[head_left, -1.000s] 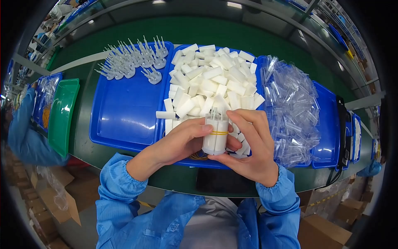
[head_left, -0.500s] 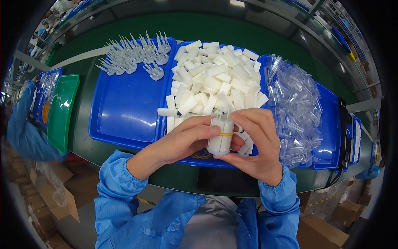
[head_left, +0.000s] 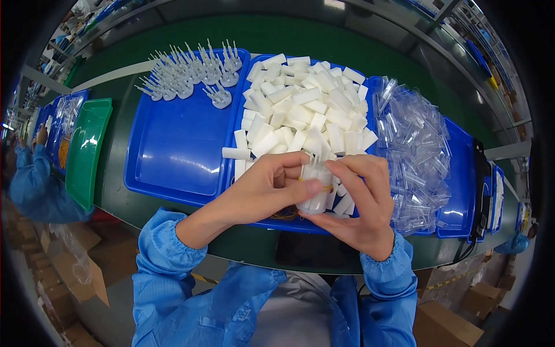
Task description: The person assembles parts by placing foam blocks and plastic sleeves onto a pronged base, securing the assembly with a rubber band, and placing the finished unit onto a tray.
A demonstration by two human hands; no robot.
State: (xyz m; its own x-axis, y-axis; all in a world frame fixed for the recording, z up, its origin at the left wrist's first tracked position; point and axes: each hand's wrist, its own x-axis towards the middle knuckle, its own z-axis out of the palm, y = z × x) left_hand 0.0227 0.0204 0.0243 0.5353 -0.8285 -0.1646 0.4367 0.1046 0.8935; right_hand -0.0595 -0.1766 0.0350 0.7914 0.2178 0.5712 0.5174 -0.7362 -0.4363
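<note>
Between my hands stands a white cylindrical bundle (head_left: 314,172) with clear plastic around it, thin prongs at its top and a yellow rubber band about its middle. My left hand (head_left: 263,191) presses its thumb on the front, over part of the band, while its fingers curl at the bundle's upper left. From the other side, my right hand (head_left: 365,202) grips it, index finger by the top and thumb beneath the base. Directly behind lies a heap of white foam-like blocks (head_left: 306,110) in a blue tray (head_left: 237,115). The bundle's rear is hidden.
Grey pronged pieces (head_left: 196,72) stand at the back of the left blue tray (head_left: 173,150). Clear plastic pieces (head_left: 410,156) fill the tray on the right. Further left is a green tray (head_left: 87,153). Rubber bands (head_left: 285,214) lie near my left wrist. Another person's blue sleeve (head_left: 43,182) shows far left.
My left thumb has slid right across the bundle's front, covering part of the band. The left fingers have risen toward its top. My right hand keeps its grip, shifted slightly right.
</note>
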